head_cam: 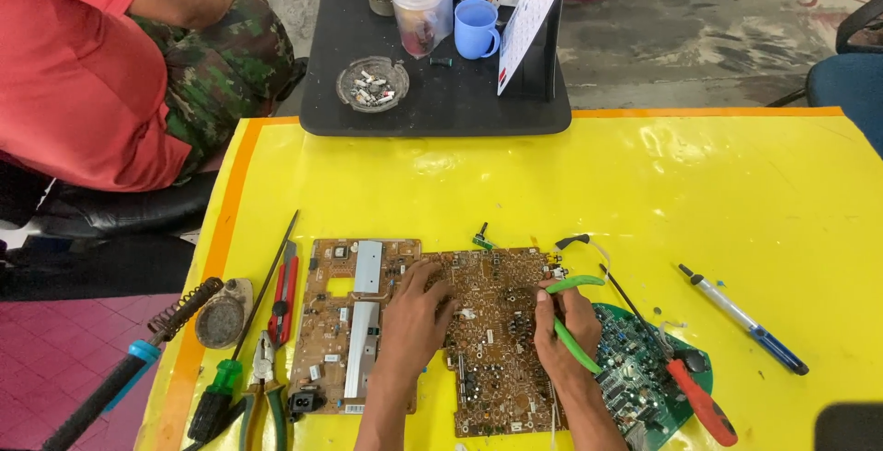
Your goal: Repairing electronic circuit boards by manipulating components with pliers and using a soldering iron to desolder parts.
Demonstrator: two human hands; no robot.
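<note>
A brown circuit board [492,359] lies solder side up on the yellow table [644,194]. My left hand [416,315] rests flat on the board's left edge, fingers spread, overlapping a second brown board [345,322] with silver heat sinks. My right hand [568,327] grips green-handled cutters [572,318], their tip at the board's upper right edge. Under my right wrist lies a round green circuit board [635,377].
A red-handled screwdriver [699,400] and a blue pen-like tool [750,322] lie at right. A soldering iron [120,382], its stand, pliers [267,387], a red knife and a green screwdriver lie at left. A black side table [432,102] holds an ashtray and blue cup. A seated person in red [83,65] is at upper left.
</note>
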